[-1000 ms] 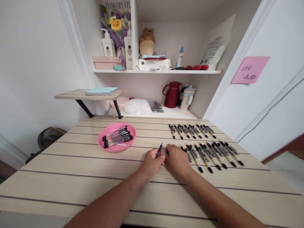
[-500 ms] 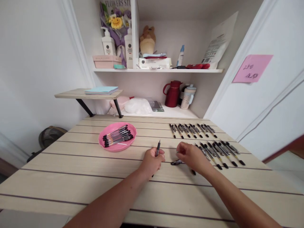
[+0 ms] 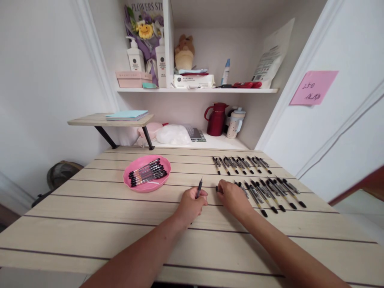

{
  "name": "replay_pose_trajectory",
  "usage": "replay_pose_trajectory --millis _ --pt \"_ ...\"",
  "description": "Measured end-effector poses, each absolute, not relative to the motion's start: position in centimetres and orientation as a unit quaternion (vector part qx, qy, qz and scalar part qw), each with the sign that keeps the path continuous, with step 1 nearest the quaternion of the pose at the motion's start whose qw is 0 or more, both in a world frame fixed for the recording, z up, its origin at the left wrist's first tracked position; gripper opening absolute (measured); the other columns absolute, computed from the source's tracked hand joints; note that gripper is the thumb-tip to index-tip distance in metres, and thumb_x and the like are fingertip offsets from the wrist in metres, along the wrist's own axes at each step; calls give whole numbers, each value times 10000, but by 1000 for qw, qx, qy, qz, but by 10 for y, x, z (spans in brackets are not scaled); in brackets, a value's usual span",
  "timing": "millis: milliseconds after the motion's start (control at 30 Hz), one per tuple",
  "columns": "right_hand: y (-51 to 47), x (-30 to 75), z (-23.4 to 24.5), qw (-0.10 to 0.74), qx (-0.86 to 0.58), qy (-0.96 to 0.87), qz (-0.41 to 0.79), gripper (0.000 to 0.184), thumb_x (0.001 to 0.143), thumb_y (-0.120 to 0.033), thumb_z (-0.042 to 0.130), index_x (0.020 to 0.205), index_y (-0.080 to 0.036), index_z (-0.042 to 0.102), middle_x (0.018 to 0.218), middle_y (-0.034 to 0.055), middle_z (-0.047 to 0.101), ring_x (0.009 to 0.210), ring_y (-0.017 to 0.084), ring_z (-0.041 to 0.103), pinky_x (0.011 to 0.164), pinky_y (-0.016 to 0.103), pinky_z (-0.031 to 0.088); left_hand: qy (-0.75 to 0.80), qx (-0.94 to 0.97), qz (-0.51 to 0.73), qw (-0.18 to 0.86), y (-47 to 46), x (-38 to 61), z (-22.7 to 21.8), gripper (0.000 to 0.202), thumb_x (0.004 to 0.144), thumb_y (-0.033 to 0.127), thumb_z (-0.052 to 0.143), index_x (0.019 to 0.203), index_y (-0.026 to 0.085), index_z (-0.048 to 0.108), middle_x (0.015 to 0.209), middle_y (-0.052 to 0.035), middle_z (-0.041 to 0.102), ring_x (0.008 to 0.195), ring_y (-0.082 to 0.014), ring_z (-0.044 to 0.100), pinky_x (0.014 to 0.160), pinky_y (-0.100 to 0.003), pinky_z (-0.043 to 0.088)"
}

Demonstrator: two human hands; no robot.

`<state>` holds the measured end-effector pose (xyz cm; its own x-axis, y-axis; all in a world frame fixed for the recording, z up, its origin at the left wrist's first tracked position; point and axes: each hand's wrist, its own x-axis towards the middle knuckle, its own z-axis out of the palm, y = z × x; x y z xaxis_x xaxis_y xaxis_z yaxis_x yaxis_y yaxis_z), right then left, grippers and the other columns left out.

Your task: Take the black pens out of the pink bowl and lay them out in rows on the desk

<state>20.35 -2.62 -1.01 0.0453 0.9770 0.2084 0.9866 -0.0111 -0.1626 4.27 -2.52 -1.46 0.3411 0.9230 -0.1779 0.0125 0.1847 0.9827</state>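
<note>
My left hand [image 3: 191,205] is closed around an uncapped pen [image 3: 199,188], which stands steeply with its tip pointing up and away. To the right, my right hand [image 3: 234,198] is low over the table, fingertips pinched on a small black pen cap [image 3: 218,189]; the fingers hide most of it. Beside that hand lies the near row of pens [image 3: 271,194], black-ended with caps set alongside. A second row of pens and caps [image 3: 240,164] lies behind it. Several capped pens [image 3: 148,174] rest in a pink scalloped dish [image 3: 128,185] on the left.
The slatted wooden table [image 3: 99,224] runs back to a white shelf [image 3: 198,91]. A small raised stand [image 3: 90,120] holds blue paper at the back left. A red jug [image 3: 216,120] and a pale bottle [image 3: 236,124] stand at the back. A pink note [image 3: 314,88] hangs on the right wall.
My right hand has moved a little left and now pinches the cap that lay on the table before it. Another pen lies at the left of the near row, uncovered. My left hand stays put.
</note>
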Motion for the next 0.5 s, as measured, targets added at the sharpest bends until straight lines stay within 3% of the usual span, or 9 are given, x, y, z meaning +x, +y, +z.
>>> replay_pose_trajectory --millis 167,333,500 --pt "-24 214 0 198 -725 -659 -2 122 718 -200 454 730 -183 574 741 64 623 660 160 549 550 239 295 448 533 357 623 -25 42 -16 187 678 213 494 849 141 516 604 38 532 344 -9 293 355 -159 239" --pt "-42 233 7 287 -728 -617 81 155 668 -226 446 716 -207 592 636 2 613 576 135 541 539 226 345 445 538 353 623 -25 42 -15 162 678 186 473 828 145 520 600 36 529 347 -13 302 358 -160 249" --pt "-58 231 -5 279 -706 -645 91 140 636 -190 441 678 -208 574 613 -4 617 556 135 532 535 224 354 447 532 350 628 -26 43 -14 152 675 185 489 819 145 520 589 39 520 351 -11 293 363 -157 248"
